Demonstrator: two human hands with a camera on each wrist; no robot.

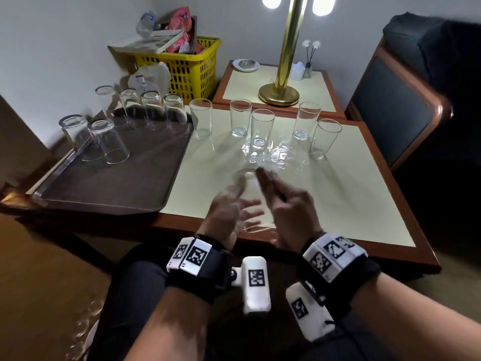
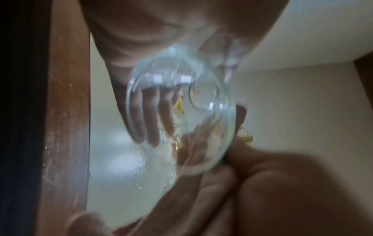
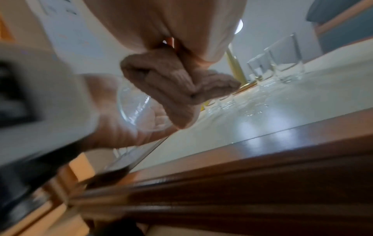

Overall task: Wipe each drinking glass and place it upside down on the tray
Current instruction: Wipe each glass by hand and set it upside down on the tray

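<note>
So the biggest thing here is the cream-topped surface (image 1: 325, 204) with its wood border, and there's a wet, shiny patch out in the middle of it. A second, smaller side table (image 1: 239, 84) sits behind it with a brass lamp (image 1: 282, 82) standing on it, and a yellow basket (image 1: 192, 71) stuffed with odds and ends is just left of that. The dark tray (image 1: 109, 183) lies along the left side of the surface, hanging over the edge a bit, and six glasses (image 1: 153, 110) stand upside down on it, four in a row at the back and two nearer the left rim. Five more upright glasses (image 1: 261, 128) are spread across the far half of the surface, off the tray. Down at the near edge, the left hand (image 1: 229, 212) has its grip around a clear drinking glass (image 2: 181, 111), held on its side above the surface with the fingers showing through the wall of it. The right hand (image 1: 283, 204) is right up against that glass, and its grip is closed on a small beige cloth (image 3: 177, 89) bunched between the fingers, which sits just at the glass's rim in the right wrist view. Both wrist views are pretty blurry.
</note>
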